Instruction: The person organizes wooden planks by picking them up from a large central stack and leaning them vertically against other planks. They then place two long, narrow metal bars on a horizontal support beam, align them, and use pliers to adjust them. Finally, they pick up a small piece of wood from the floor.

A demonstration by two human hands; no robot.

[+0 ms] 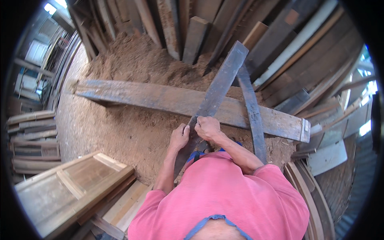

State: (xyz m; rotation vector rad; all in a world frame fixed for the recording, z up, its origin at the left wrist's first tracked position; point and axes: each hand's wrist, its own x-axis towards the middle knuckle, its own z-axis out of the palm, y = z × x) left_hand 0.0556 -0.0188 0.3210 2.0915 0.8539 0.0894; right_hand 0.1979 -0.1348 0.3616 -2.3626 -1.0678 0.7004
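Note:
A long dark plank lies slanted across a low wooden beam, its near end running down beside my legs. My left hand is closed at the plank's left edge, thumb on top. On the opposite edge, my right hand is curled with the knuckles up, gripping the plank. The undersides of the fingers are hidden, so anything small inside them cannot be seen. Right of my right hand, a second dark board also crosses the beam.
Sawdust covers the ground and heaps up at the back. Upright boards lean behind the beam. A panelled wooden door lies on stacked timber at the near left. More stacked wood stands at the far left. Planks rest at the near right.

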